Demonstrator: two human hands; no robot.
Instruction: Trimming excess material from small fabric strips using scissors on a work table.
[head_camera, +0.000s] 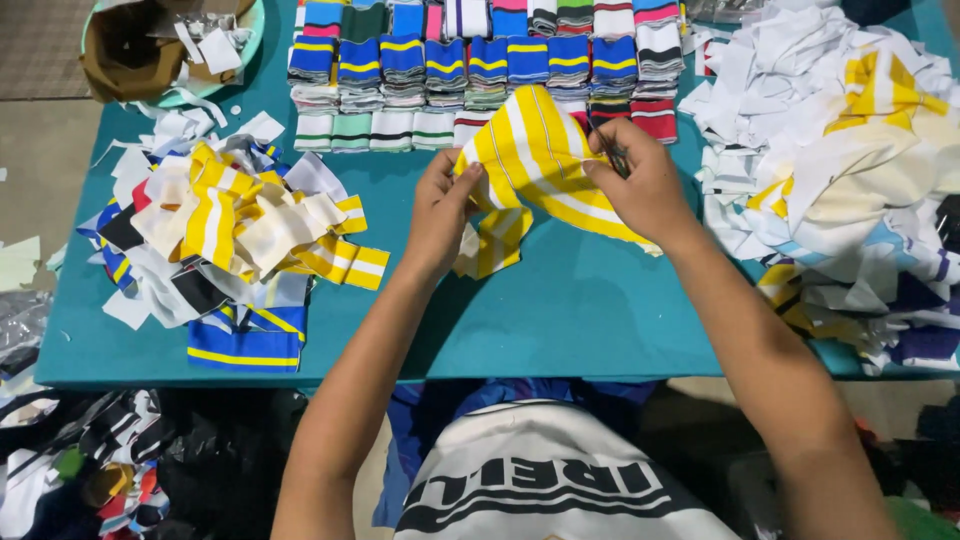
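A yellow and white striped knit strip (545, 165) is held up over the middle of the teal bench (560, 310), just in front of the rows of folded striped bands (480, 70). Its long axis slants from upper left, near the folded rows, down to the lower right, where its end passes under the right wrist; the stripes run along that same line. A second fold of the strip hangs down below the left hand, reaching the bench top.

The left hand (440, 215) has its fingers pinched together on the strip's left edge. The right hand (640, 185) grips the upper right edge, fingers closed on the cloth; a thin dark tool seems to lie between those fingers, though it is too small to tell what it is.

To the left, well apart, lies a heap of cut striped pieces (225, 240), reaching the bench's near edge. To the right, a larger heap of white and yellow scraps (850, 170) spills over the right side. Between the two heaps, bare bench runs from the hands to the near edge.
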